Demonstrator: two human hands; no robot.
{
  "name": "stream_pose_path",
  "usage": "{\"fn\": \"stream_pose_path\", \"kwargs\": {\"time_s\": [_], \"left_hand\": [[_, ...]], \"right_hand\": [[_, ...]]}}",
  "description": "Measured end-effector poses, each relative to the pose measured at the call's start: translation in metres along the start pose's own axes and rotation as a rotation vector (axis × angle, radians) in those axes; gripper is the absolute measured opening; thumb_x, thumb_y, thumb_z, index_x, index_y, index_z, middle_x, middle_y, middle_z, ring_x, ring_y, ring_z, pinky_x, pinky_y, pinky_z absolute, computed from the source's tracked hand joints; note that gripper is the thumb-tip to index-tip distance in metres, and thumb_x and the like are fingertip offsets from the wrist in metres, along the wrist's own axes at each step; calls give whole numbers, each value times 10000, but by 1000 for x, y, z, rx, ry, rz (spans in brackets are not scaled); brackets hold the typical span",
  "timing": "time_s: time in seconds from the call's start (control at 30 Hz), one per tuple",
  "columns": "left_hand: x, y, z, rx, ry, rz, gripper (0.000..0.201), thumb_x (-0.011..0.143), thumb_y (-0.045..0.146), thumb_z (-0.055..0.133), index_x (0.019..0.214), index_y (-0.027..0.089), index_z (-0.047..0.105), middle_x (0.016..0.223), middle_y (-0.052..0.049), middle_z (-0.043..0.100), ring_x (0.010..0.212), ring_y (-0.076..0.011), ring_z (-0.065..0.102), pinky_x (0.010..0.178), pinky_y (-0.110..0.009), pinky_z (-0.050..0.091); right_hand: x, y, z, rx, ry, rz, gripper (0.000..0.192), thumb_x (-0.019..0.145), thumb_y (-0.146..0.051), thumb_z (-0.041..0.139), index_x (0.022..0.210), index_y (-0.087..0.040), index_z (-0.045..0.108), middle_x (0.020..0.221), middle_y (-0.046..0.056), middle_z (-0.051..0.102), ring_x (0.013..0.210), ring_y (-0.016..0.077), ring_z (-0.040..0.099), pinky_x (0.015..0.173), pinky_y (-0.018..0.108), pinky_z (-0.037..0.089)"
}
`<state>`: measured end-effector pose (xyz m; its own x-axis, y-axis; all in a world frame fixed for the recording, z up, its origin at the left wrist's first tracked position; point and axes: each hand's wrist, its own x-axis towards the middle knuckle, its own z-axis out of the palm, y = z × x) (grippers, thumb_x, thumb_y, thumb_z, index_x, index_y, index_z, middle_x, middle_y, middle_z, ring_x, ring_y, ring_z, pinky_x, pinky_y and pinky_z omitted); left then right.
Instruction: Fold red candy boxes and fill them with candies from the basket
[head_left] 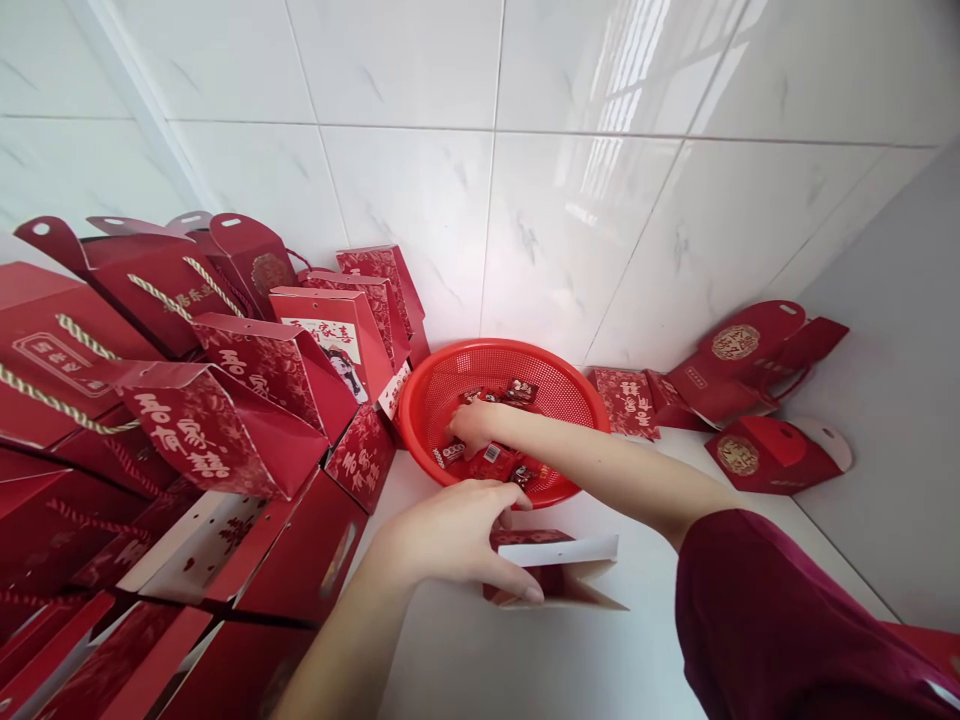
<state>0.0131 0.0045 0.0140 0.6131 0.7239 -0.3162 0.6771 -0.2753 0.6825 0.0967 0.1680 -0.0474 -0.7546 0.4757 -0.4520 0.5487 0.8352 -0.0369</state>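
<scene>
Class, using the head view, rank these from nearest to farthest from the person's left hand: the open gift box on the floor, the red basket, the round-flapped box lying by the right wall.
1. Open gift box: the left hand touches it.
2. Red basket: just beyond, holding the right hand and wrapped sweets.
3. Round-flapped box: far right, beside the wall.

We seem to be in a tiled room of a home, turned into a gift-packing corner. Glossy white marble-look wall tiles point(420, 190) meet a plain white desk point(525, 650). Heaped red paper gift boxes with rope handles point(187, 400) crowd one side, and a round red plastic mesh basket of wrapped sweets point(555, 385) sits against the wall.
</scene>
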Motion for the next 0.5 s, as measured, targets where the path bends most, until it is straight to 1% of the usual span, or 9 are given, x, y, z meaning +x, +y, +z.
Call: {"fn": "stream_pose_path", "kwargs": {"time_s": [0.07, 0.13, 0.2, 0.27, 0.33, 0.37, 0.43, 0.5], "left_hand": [[0, 0, 0, 0, 0, 0, 670, 567, 565, 813, 1133, 251, 643, 962, -43, 681, 829, -260, 632, 607, -278, 414], [0, -1, 0, -17, -8, 5, 674, 570, 540, 821, 1153, 259, 634, 968, -35, 690, 835, -257, 635, 625, -279, 423], [0, -3, 0, -17, -11, 9, 713, 560, 546, 827, 1181, 259, 625, 1007, -44, 689, 871, -265, 636, 659, -286, 438], [1, -4, -1, -3, -13, 8, 758, 546, 576, 825, 1199, 250, 620, 1066, -65, 673, 931, -283, 630, 690, -295, 451], [1, -4, -1, 14, -11, 6, 769, 543, 601, 816, 1194, 240, 625, 1089, -77, 662, 969, -293, 623, 705, -299, 458], [1, -3, -1, 19, -13, 4, 765, 547, 603, 815, 1193, 240, 627, 1080, -75, 664, 971, -292, 623, 706, -300, 459], [1, -2, -2, 13, -20, -3, 756, 561, 592, 814, 1204, 245, 625, 1048, -63, 675, 941, -278, 634, 693, -295, 459], [1, -2, -3, 0, -29, -1, 734, 589, 584, 804, 1217, 250, 622, 1033, -53, 687, 904, -260, 648, 679, -287, 457]], "right_hand": [[-5, 0, 3, -26, 60, -34, 423, 749, -336, 755, 1139, -185, 691, 1214, 157, 638, 1166, 345, 553, 923, 425, 423], [-8, 2, 7, -29, 103, -85, 342, 791, -338, 716, 1092, -177, 697, 1238, 155, 620, 1170, 326, 542, 900, 390, 421], [-9, 3, 9, -15, 138, -124, 268, 805, -314, 693, 1028, -166, 699, 1181, 138, 643, 1092, 289, 577, 823, 332, 429], [-13, 4, 10, 13, 174, -133, 194, 813, -260, 661, 974, -156, 689, 1037, 112, 683, 924, 238, 620, 715, 286, 418], [-19, 3, 9, 56, 215, -123, 145, 822, -190, 610, 950, -157, 670, 890, 74, 692, 732, 182, 609, 617, 261, 382], [-24, 3, 8, 80, 243, -115, 145, 825, -163, 585, 950, -161, 659, 852, 60, 688, 673, 164, 590, 587, 255, 363], [-37, 1, 5, 128, 319, -97, 155, 830, -137, 560, 958, -173, 639, 847, 49, 685, 653, 152, 575, 572, 251, 343], [-55, 0, 2, 174, 419, -61, 160, 834, -129, 554, 971, -180, 621, 866, 46, 685, 703, 159, 589, 597, 251, 347]]}}
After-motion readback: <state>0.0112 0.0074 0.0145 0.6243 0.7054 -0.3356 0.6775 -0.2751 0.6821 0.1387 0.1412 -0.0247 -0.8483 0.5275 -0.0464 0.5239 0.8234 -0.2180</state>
